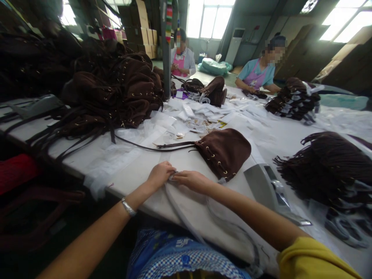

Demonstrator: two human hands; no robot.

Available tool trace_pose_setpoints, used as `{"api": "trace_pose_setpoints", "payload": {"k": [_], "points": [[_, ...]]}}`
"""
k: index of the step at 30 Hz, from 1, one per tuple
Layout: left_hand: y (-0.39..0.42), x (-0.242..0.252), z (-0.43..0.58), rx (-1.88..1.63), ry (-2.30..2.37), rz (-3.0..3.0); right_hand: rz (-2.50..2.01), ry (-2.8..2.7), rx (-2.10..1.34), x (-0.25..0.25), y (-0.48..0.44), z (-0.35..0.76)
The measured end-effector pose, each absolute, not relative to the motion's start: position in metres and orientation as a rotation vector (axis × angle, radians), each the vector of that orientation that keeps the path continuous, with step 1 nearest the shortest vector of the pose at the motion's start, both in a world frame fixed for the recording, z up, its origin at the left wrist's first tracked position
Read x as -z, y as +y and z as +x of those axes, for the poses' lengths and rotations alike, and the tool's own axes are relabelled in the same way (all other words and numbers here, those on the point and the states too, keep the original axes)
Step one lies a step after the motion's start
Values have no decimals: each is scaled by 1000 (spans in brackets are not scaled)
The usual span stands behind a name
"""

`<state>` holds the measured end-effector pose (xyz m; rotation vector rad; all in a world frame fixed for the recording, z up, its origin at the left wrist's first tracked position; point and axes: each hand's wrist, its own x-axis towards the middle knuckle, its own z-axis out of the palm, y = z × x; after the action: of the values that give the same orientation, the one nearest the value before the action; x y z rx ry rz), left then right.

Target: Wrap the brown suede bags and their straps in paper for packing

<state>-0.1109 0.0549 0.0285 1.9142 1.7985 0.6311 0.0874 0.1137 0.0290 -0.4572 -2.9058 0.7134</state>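
Observation:
My left hand [159,175] and my right hand [190,179] meet at the near edge of the white table [174,159], fingers pinched together on the top of a clear plastic bag [200,211] that lies flat and hangs over the table edge toward my lap. Just beyond my right hand lies a brown suede drawstring bag [225,152] with brass eyelets. Its long strap [145,147] trails left across the table. A silver bracelet [128,207] circles my left wrist.
A big heap of brown bags [116,93] fills the left. Fringed brown pieces [328,166] and a grey tool [270,190] lie right. White papers and small packets [203,116] cover the middle. Two other people [258,71] work at the far end.

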Motion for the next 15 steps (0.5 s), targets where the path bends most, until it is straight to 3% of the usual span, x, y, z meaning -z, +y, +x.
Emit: {"api": "trace_pose_setpoints", "payload": {"k": [5,9,15], "points": [[79,-30,-114,-593,1522,2001,-472,-2986,-631,-40,133,94],[79,-27,-110,-639,1643,1951,-610,-2992,-420,-34,122,86],[50,-24,-110,-685,1803,1833,-844,-2865,-370,-20,99,72]]}}
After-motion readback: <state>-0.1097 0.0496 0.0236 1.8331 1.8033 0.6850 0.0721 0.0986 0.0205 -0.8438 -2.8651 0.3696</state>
